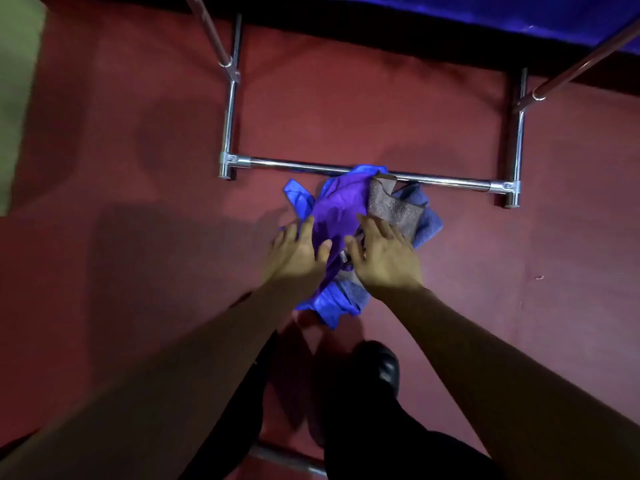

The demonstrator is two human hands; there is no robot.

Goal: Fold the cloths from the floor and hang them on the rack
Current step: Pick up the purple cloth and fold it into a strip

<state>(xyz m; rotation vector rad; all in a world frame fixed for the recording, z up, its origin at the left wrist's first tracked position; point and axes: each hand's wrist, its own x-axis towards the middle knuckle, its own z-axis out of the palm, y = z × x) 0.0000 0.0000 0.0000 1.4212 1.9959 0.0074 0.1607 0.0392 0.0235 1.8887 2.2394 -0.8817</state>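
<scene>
Both of my forearms fill the bottom of the view, reaching down and forward toward a heap of cloths (341, 233) on the dark red floor (138, 133). Below them I can see dark trousers and one black shoe (381, 367) planted just short of the heap.

My left hand (298, 252) is spread, fingers straight and fanned, lying over the left edge of the pile; my right hand (384, 252) is likewise flat and wide, fingers extended over the middle of it. Neither one is curled round any fabric (whether the palms actually press the cloth or sit just above it, I cannot tell, since the frame is a little blurred).

Within the crumpled, unfolded pile, a purple cloth (341, 206) sits on top between my hands, a bright blue cloth (299, 199) sticks out at the left and again at the near edge, a brownish-grey cloth (393, 209) stands up at the right, and a paler blue-grey cloth (427, 220) lies beyond that.

Just behind the heap runs the low chrome crossbar (287, 165) of the rack (228, 116), and the pile's far edge overlaps it. Two upright tubes rise from the bar's ends, and slanted tubes run off toward the top corners. A blue sheet (485, 12) spans the top of the view.
</scene>
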